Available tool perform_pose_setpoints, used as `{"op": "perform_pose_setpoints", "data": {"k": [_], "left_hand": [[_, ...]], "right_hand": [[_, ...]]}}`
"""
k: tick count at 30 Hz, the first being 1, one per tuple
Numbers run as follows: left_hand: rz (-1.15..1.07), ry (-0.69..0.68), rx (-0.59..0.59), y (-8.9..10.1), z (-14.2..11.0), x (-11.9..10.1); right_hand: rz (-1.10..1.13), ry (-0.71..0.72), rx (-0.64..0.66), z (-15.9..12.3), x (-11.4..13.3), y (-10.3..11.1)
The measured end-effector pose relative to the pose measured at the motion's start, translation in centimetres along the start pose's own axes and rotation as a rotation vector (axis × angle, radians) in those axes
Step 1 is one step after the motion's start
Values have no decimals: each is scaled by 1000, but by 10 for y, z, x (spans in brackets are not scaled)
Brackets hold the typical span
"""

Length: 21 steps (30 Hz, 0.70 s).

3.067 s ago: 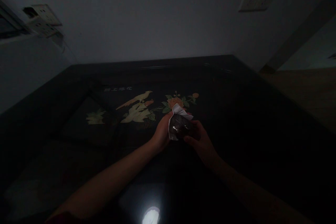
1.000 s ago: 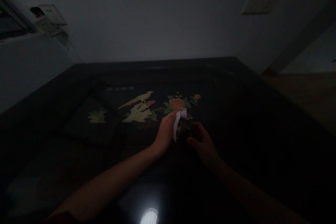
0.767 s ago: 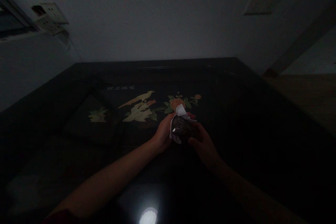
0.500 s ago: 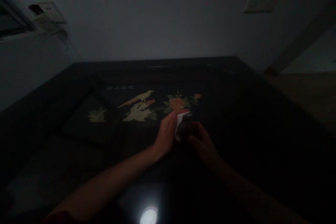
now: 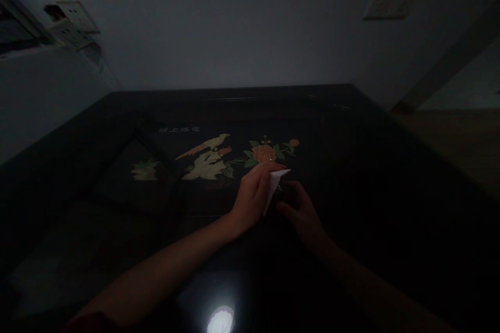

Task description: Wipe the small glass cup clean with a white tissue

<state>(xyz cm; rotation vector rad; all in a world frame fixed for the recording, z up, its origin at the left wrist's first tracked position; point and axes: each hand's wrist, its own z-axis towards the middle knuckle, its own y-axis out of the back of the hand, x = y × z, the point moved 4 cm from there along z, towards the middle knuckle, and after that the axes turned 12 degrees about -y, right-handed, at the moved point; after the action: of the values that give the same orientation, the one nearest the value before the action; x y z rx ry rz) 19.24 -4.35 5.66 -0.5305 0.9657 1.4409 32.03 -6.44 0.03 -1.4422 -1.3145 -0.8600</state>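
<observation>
Held a white tissue [image 5: 273, 186] up against a dark glossy object [image 5: 280, 188].
With the left hand [image 5: 252, 193], bent fingers together over the tissue, leaving its pale edge bared towards the right hand [image 5: 303, 214]; with that one, gripped the dark glossy object between thumb and curled fingers, too dim to make out beyond a glint. Worked over a black tabletop [image 5: 351, 140], just short of an inlaid orange flower [image 5: 264, 153], well right of a yellow bird [image 5: 211, 142]; farther out, faced a grey wall [image 5: 234, 26].
</observation>
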Motion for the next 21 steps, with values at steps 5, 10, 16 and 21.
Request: {"op": "perform_pose_setpoints", "data": {"k": [5, 10, 16, 21], "left_hand": [[-403, 389, -182, -5, -4, 23], [-699, 628, -245, -15, -6, 24], [-513, 447, -200, -7, -4, 19], [-90, 63, -32, 3, -3, 0]], "right_hand": [[-22, -23, 28, -3, 2, 0], [24, 7, 99, -1, 1, -2], [-18, 32, 91, -1, 1, -1], [-59, 60, 55, -2, 3, -1]]}}
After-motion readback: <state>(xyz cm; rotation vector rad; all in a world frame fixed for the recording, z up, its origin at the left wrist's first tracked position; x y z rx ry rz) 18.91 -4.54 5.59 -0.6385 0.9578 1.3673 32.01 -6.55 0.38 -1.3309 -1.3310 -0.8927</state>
